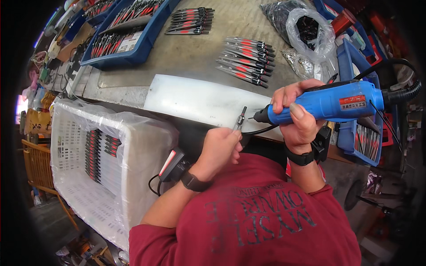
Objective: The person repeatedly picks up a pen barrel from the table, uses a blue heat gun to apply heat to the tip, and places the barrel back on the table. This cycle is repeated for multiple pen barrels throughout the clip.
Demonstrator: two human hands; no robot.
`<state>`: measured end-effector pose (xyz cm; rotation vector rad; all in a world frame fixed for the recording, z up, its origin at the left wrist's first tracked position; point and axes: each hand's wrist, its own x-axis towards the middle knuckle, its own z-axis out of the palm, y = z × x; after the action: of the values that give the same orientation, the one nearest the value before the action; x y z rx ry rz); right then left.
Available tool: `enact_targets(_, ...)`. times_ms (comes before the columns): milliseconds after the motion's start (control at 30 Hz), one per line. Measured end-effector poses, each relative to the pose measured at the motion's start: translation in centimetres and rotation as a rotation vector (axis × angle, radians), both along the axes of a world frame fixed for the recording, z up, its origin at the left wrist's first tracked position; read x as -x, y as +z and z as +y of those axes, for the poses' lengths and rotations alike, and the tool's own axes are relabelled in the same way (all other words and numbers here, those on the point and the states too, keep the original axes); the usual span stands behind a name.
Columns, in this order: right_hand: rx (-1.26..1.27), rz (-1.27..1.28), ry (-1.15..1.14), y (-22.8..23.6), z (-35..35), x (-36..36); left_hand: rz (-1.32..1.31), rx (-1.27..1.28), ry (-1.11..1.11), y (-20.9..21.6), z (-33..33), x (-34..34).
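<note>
My left hand [218,150] is closed around a small drawing compass [240,119], with its dark stem and black-and-grey head sticking up from the fingers. My right hand [298,122] grips a blue electric screwdriver [326,103] lying nearly level, its black nose and thin bit [251,118] aimed left at the compass head. Bit and head are very close; I cannot tell whether they touch. Beneath both hands lies a white sheet [191,98] along the bench edge. Beyond it, several grey and red compasses [246,60] are laid out in a row.
Another row of compasses [190,21] sits farther back. A blue bin [146,49] full of them stands at far left. To the left is a plastic-lined white crate [128,146] with compasses in rows. Bags of small parts [310,33], blue bins [350,60] and the screwdriver's cable [406,91] occupy the right.
</note>
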<state>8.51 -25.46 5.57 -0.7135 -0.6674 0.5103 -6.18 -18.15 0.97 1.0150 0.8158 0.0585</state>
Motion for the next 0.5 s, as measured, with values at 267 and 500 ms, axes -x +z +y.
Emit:
enact_targets(267,0.032,-0.043,0.011,0.0,0.8,0.2,0.006,-0.011,-0.008,-0.1,0.0,0.0)
enact_targets(500,0.043,-0.087,-0.001,0.1,1.2,0.4,0.024,-0.034,-0.026,0.0,0.0,0.0)
